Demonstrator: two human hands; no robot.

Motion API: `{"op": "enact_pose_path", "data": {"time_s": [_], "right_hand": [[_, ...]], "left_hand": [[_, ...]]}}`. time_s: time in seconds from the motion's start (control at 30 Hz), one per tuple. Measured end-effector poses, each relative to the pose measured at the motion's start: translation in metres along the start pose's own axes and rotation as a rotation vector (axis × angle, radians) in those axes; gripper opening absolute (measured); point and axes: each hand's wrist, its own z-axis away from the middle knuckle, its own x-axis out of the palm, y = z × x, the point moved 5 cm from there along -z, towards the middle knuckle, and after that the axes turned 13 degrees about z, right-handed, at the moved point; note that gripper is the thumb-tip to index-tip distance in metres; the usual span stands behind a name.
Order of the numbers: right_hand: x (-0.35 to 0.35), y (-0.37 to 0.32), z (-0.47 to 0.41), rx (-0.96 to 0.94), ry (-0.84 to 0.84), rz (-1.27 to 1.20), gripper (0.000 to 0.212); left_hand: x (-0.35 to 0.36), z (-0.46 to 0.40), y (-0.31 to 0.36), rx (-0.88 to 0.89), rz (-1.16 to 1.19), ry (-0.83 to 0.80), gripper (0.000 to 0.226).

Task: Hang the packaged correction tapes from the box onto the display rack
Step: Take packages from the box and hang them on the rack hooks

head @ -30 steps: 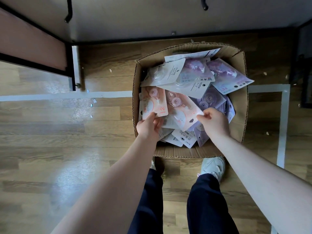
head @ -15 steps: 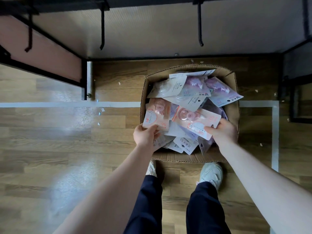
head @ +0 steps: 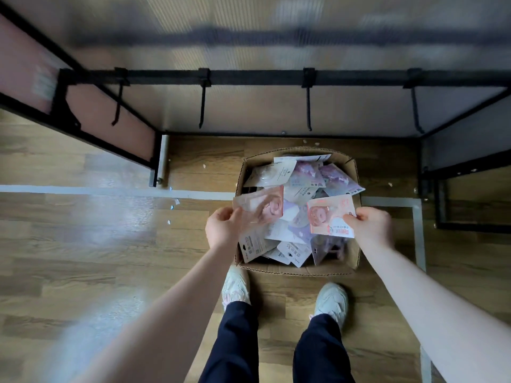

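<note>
Both hands occupied above open brown cardboard box (head: 300, 268) on wood-plank floor. Left hand (head: 224, 229) pinching a blurred pink-printed flat plastic packet of correction tape (head: 262, 207) by its near-left corner, thumb on top; packet tilted, clear of the heap. Right hand (head: 370, 225) gripping a second pink-and-white carded correction tape packet (head: 330, 217) at its right edge, fingers curled round the card, packet held roughly flat over the right half of the box. Box well filled: loose heap of pink, lilac and white packets (head: 304, 183) lying at all angles, several overhanging the far-right rim, others face-down toward the near wall. Black metal display rack (head: 276, 77) directly beyond the box, with horizontal bar and four bare black hooks (head: 202, 106) projecting forward; nothing seen hanging on them. Step in hand judged as: lift of two packets, hanging to follow. Recommended: turn each packet so the hang-hole end leads, printed face outward; hole position not legible here owing to blur, so check before approach. Grip near the hole, not the far corner, to stop the thin card flexing against the hook tip. Thread one packet at a time, other hand steadying, and slide fully back along the hook. Risk noted: corner pinch on left packet looks light; slip back into the box possible.
</note>
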Motion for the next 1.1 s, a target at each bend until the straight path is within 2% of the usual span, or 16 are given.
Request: {"op": "enact_pose_path", "data": {"time_s": [0.13,0.47,0.8,0.93,1.1], "right_hand": [[-0.052,-0.032,0.02,-0.085,0.079,0.128,0.019],[-0.166,-0.117,0.076,-0.311,0.206,0.326,0.021],[-0.291,-0.215,0.171,-0.581,0.335,0.346,0.019],[-0.319,-0.262,0.206,-0.724,0.389,0.334,0.019],[-0.336,-0.321,0.242,-0.816,0.425,0.305,0.016]], "left_hand": [[-0.01,0.026,0.064,0.26,-0.237,-0.107,0.015],[-0.052,0.106,0.202,0.633,-0.453,-0.212,0.02],[-0.142,0.188,0.342,0.919,-0.49,-0.161,0.019],[-0.182,0.212,0.391,1.028,-0.512,-0.103,0.019],[-0.239,0.23,0.438,1.112,-0.423,-0.039,0.015]]}}
